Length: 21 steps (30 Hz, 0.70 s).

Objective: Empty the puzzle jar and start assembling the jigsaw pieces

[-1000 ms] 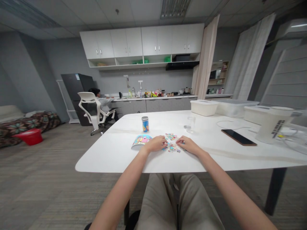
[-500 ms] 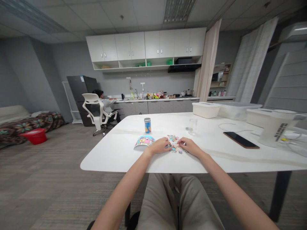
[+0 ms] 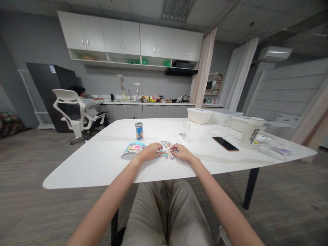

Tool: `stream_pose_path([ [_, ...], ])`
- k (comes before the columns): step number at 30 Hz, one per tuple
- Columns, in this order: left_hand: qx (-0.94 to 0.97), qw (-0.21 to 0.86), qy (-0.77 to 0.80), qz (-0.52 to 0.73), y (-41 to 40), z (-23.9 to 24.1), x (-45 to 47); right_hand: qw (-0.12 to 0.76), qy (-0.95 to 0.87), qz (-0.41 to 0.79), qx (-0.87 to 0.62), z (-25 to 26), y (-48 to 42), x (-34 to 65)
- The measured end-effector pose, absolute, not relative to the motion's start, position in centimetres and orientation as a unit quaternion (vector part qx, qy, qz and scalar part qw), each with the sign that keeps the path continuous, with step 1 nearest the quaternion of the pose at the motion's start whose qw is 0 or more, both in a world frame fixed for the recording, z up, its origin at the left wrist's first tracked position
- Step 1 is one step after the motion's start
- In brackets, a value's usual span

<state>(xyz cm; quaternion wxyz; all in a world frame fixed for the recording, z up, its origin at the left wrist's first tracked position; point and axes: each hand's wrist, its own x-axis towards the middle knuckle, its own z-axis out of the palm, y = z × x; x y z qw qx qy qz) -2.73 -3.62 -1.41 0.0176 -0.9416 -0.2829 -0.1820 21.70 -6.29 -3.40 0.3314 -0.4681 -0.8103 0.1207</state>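
Sitting at a white table, having a curled cartoon sheet lying at left, just nearer than a blue canister with a metallic lid. Bending the left hand over the left side of scattered jigsaw pieces, lying on the tabletop between both hands; being unable to tell its grip. Curling the right hand at their right side, likewise being unable to tell any grip. Facing, farther right, a clear container, then a black-screened smartphone lying flat.

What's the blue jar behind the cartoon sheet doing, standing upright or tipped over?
Upright: the blue jar stands on the white table, with its silver lid uppermost.
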Motion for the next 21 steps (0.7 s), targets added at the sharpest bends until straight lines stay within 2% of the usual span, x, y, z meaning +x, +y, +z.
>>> stream_pose_path([
  [12, -0.941, 0.007, -0.286, -0.182, -3.31, -1.04, -2.82, 0.366, -0.816, 0.126, -0.428, -3.18, -6.14, 21.79],
  [21, -0.954, 0.047, -0.241, -0.172, -4.12, -0.99, -2.24, 0.395, -0.807, 0.096, -0.428, -3.88, -5.39, 21.87],
])
